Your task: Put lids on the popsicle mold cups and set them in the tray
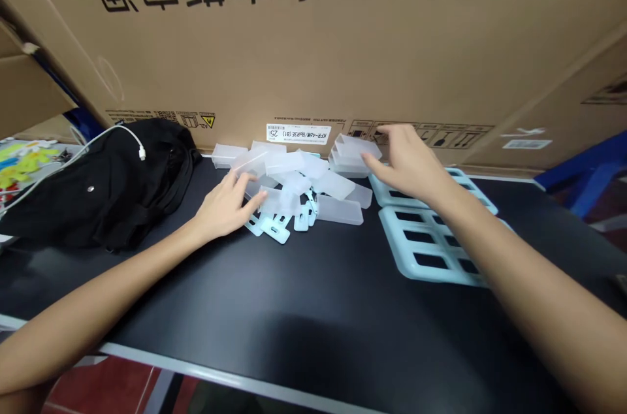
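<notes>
Evidently, in the head view, a loose pile of translucent boxes [340,210] lay on the black table [235,309], light-blue tags [267,224] at its near edge. The left hand [225,208], thumb and fingers parted, was at the pile's left side, and the right hand [409,162], well apart from it, met a small stack [353,156] at the pile's right rear; whether it gripped, I couldn't tell. Light-blue frames [393,238] lay right of the pile, a black bag [142,185] left.

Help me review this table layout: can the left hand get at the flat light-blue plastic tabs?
Probably yes: the front light-blue plastic tabs lie uncovered near the left hand, though rectangular translucent plastic boxes partly cover others.
</notes>
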Tool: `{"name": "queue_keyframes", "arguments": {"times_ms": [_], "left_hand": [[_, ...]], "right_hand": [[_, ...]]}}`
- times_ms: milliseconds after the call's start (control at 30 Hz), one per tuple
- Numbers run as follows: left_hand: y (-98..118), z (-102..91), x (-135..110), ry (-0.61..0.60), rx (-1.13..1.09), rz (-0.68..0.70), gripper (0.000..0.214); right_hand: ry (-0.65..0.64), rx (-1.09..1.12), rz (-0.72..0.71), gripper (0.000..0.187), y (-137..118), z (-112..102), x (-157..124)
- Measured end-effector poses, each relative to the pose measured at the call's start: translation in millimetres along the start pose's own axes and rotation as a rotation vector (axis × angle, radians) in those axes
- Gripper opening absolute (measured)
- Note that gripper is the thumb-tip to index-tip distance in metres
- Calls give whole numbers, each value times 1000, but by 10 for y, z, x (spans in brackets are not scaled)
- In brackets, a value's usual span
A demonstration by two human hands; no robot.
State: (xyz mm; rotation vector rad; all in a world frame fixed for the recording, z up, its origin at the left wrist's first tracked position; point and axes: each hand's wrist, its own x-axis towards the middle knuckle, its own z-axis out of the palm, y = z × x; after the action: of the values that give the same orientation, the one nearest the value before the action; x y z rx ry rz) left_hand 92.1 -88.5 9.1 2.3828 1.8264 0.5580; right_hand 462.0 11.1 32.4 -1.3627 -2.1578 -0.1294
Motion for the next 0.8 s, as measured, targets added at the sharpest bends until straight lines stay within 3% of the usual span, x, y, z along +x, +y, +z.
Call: {"name": "queue_keyframes", "arguments": {"times_ms": [100,267,367,500,567,633,800], "left_hand": [[-97,-77,30,100,-88,64,37],[-190,-85,91,471,-373,97,22],[-194,-83,114,545,-477,109,20],[-242,-129,69,572,-326,187,18],[-307,-169,-8,539,-205,265,18],[-385,-206,-114,418,-132,346,24],[-488,-188,-348,20,-40,361,75]], "right_hand": [[-92,-25,69,66,199,21,-147],[-210,48,146,78,203,124,-183],[-193,52,172,88,196,189,-138],[-171,111,182,87,183,240,-101],[-183,168,203,86,157,244,-93],[-184,224,224,84,123,241,-84],[-164,398,277,78,62,272,-42]]}}
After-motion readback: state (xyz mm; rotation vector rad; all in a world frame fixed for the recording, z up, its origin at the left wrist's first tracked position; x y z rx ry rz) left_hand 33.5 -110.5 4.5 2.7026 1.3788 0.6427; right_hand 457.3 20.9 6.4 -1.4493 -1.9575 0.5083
